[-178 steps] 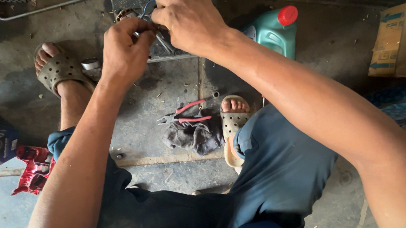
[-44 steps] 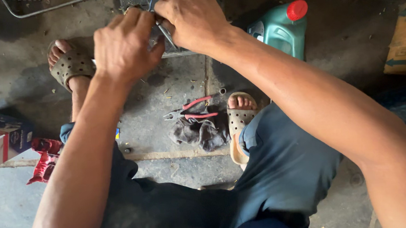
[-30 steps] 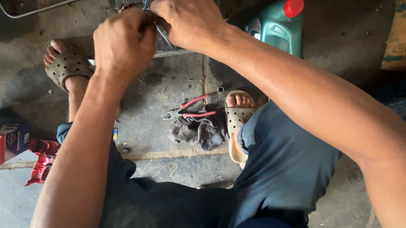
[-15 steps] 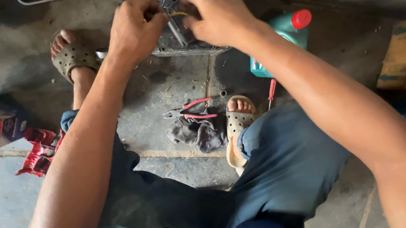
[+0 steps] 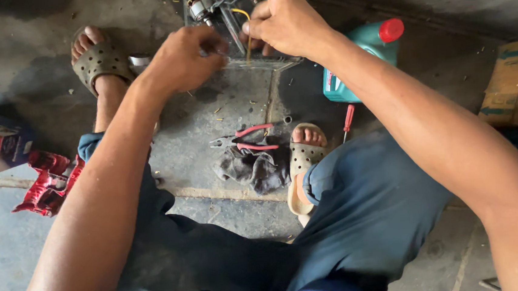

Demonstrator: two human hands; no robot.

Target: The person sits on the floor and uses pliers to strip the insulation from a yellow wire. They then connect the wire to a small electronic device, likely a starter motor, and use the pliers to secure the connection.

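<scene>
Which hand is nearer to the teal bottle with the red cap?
Right. The right hand works just left of the teal bottle; the left hand is farther left.

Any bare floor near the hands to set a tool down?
Bare concrete lies between the left forearm and the pliers, below the metal box. Another patch sits right of the green bottle, before the cardboard box. Crowded: rag, screwdriver and right foot.
</scene>
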